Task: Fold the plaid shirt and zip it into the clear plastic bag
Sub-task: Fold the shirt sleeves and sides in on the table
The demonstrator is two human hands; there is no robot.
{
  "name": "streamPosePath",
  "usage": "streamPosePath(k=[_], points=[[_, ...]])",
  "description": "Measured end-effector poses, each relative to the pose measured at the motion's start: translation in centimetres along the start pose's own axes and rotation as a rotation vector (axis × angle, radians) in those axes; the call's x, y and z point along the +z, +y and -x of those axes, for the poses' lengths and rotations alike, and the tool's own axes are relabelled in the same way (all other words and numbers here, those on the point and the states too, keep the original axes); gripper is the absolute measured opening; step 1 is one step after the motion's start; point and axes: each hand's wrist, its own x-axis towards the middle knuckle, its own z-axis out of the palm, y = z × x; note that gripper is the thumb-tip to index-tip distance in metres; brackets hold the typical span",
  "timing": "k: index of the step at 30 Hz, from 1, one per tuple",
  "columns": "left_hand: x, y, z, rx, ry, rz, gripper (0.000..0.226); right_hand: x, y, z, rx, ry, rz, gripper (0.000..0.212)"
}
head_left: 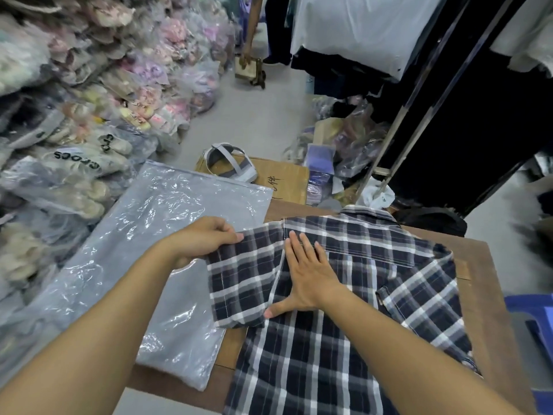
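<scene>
- Cluttered stockroom: bagged footwear [74,163] heaped along left edge of frame, dark hanging garments [449,100] at upper right, grey floor between.
- Brown wooden table [478,265] in lower centre serving as work surface; cardboard box [284,181] just behind it.
- Plaid shirt [344,339] spread back-up across table, centre to lower right, collar toward top of frame. Navy, grey and white check, short sleeves, light woven cloth, slightly rumpled.
- Left hand [203,238] pinching hem of left sleeve, fingers closed on the fabric; probably about to carry sleeve inward over the back.
- Right hand [308,271] open and flat, palm pressed near shoulder seam, thumb splayed; likely pinning the body to set a fold line.
- Clear plastic bag [155,250] lying flat at centre left, partly under the sleeve, overhanging table edge; seemingly staged within reach for packing. Nothing visible inside.
- Fold barely begun; bagging and zipping not yet done.
</scene>
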Motion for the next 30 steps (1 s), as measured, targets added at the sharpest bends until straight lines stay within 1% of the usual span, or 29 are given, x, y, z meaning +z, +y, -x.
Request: streamPosePath(k=[3, 5, 7, 8, 9, 11, 13, 14, 15, 17, 18, 19, 20, 22, 23, 24, 25, 27, 30], points=[[2.5, 3.2, 0.7, 0.052, -0.071, 0.008, 0.016, -0.3, 0.2, 0.3, -0.02, 0.001, -0.064, 0.162], [4.8, 4.8, 0.6, 0.084, -0.113, -0.007, 0.016, -0.5, 0.9, 0.9, -0.053, 0.018, -0.169, 0.16], [7.7, 5.9, 0.3, 0.105, -0.149, -0.024, 0.015, -0.7, 2.4, 2.0, -0.047, 0.067, -0.272, 0.153], [9.3, 6.1, 0.0, 0.11, -0.16, -0.04, 0.013, -0.7, 3.3, 2.7, -0.025, 0.118, -0.3, 0.145], [10.9, 6.2, -0.2, 0.108, -0.162, -0.065, 0.013, -0.6, 4.3, 3.3, 0.01, 0.183, -0.315, 0.132], [14.0, 5.8, -0.8, 0.107, -0.206, -0.138, 0.022, -0.5, 6.3, 4.7, 0.108, 0.322, -0.327, 0.094], [16.3, 5.1, -1.3, 0.123, -0.259, -0.304, 0.035, -0.2, 8.0, 6.0, 0.196, 0.449, -0.314, 0.062], [17.1, 4.6, -1.5, 0.158, -0.226, -0.413, 0.038, 0.1, 8.7, 6.4, 0.231, 0.512, -0.318, 0.052], [17.7, 4.0, -1.6, 0.215, -0.134, -0.52, 0.038, 0.4, 9.3, 6.7, 0.266, 0.564, -0.339, 0.045], [18.1, 2.7, -1.8, 0.391, 0.178, -0.722, 0.028, 0.7, 9.7, 7.0, 0.301, 0.638, -0.404, 0.037], [18.1, 2.1, -1.9, 0.466, 0.321, -0.791, 0.025, 0.8, 9.5, 7.1, 0.281, 0.649, -0.417, 0.04], [18.0, 1.3, -2.3, 0.501, 0.404, -0.835, 0.028, 0.8, 9.0, 7.3, 0.235, 0.614, -0.41, 0.049], [17.7, 0.5, -2.7, 0.497, 0.421, -0.868, 0.038, 0.9, 8.2, 7.4, 0.169, 0.535, -0.389, 0.062], [17.3, -1.2, -3.7, 0.449, 0.351, -0.96, 0.061, 1.6, 6.3, 7.6, 0.044, 0.331, -0.295, 0.095], [17.3, -2.0, -4.0, 0.436, 0.322, -0.997, 0.066, 2.1, 5.5, 7.6, 0.014, 0.255, -0.225, 0.109], [17.3, -2.7, -4.2, 0.425, 0.299, -1.018, 0.07, 2.7, 4.7, 7.6, 0.002, 0.214, -0.155, 0.119], [17.4, -3.2, -4.4, 0.419, 0.285, -1.024, 0.072, 3.4, 4.2, 7.4, 0.003, 0.198, -0.098, 0.124], [17.4, -3.8, -4.7, 0.405, 0.273, -1.013, 0.075, 4.5, 3.8, 7.1, 0.027, 0.188, -0.027, 0.129], [17.5, -4.0, -5.0, 0.409, 0.285, -1.012, 0.076, 5.2, 3.9, 6.9, 0.038, 0.195, -0.002, 0.134]])
